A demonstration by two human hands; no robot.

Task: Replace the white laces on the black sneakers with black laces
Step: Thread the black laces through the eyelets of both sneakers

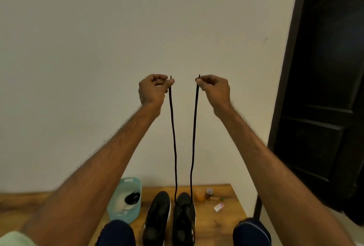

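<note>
Two black sneakers stand side by side on the wooden table (212, 224): the left sneaker (157, 218) and the right sneaker (184, 220). A black lace (174, 143) rises in two strands from the toe end of the right sneaker. High in front of the wall, my left hand (151, 90) pinches the tip of the left strand. At the same height my right hand (215, 90) pinches the tip of the right strand. Both strands hang nearly straight. The left sneaker shows no lace.
A light blue basket (118, 212) at the left of the sneakers holds white and black laces. Small bottles (204, 194) and a little pink-white box (219, 207) lie at the table's right. My knees (118, 233) are at the front edge. A dark door (323, 88) stands on the right.
</note>
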